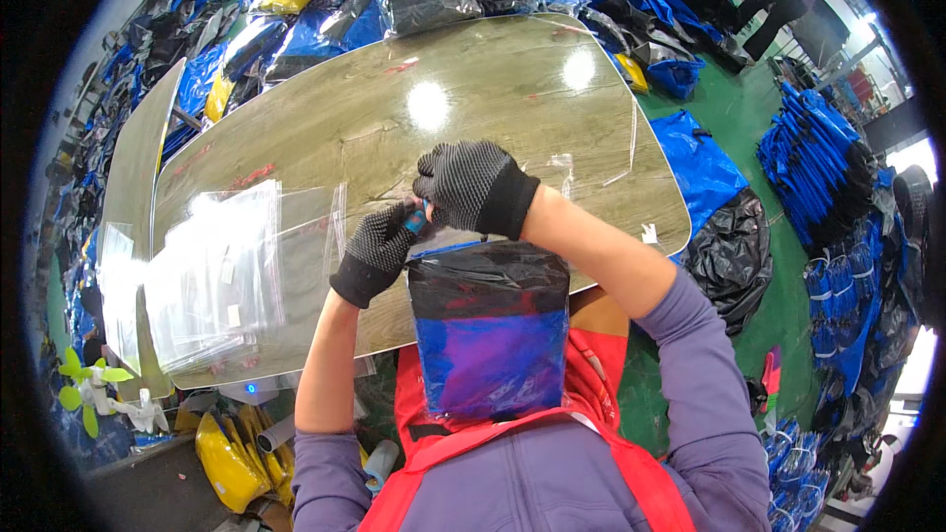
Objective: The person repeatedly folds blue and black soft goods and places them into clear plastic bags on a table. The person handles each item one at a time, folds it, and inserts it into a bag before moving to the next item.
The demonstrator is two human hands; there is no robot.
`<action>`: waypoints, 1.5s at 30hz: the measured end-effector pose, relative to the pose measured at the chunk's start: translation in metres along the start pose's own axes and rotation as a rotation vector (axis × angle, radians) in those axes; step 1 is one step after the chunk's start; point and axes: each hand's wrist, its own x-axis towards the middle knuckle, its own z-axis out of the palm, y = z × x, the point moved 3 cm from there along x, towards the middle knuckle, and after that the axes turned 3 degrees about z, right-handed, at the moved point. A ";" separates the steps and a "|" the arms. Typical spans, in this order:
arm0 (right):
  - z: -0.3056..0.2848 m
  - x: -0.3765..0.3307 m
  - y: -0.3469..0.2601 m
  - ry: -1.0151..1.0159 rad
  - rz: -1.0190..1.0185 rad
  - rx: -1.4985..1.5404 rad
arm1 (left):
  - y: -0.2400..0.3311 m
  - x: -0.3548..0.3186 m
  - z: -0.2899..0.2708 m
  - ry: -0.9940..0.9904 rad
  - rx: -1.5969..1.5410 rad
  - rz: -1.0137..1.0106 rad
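Just below the fingers, a flat, rectangular pack of folded black-and-blue fabric in glossy clear plastic (491, 360) looks already bagged, though whether its mouth is sealed I cannot tell. The left hand in a dotted grey knit glove (377, 250) has fingers curled at a small blue item (416, 220); the matching-gloved right hand (469, 187) has bent fingers, their grip hidden. Left of them, slick, flat transparent bags (222, 276) on the wood-grain tabletop (325, 128) suggest more packing remains.

The gloved left hand (379, 244) is held at nine o'clock of the view's centre, the gloved right hand (473, 182) at twelve, fingers (434, 166) curled close together. The left forearm (328, 365) is pointed toward one o'clock, the right forearm (596, 251) toward ten.
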 end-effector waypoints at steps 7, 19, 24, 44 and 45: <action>-0.091 -0.021 0.085 0.405 0.143 0.497 | 0.001 0.000 0.000 0.071 -0.691 -0.222; -0.032 -0.002 -0.020 -0.039 -0.055 0.070 | 0.015 -0.009 0.001 -0.001 0.433 0.097; -0.098 -0.037 0.089 0.291 0.325 0.064 | -0.025 0.003 -0.007 0.117 -0.577 -0.160; -0.022 -0.197 0.012 0.052 0.158 0.565 | -0.010 -0.061 -0.023 -0.253 -0.044 0.085; -0.025 -0.206 0.004 -0.018 0.152 0.363 | -0.005 -0.069 -0.024 -0.352 0.093 0.070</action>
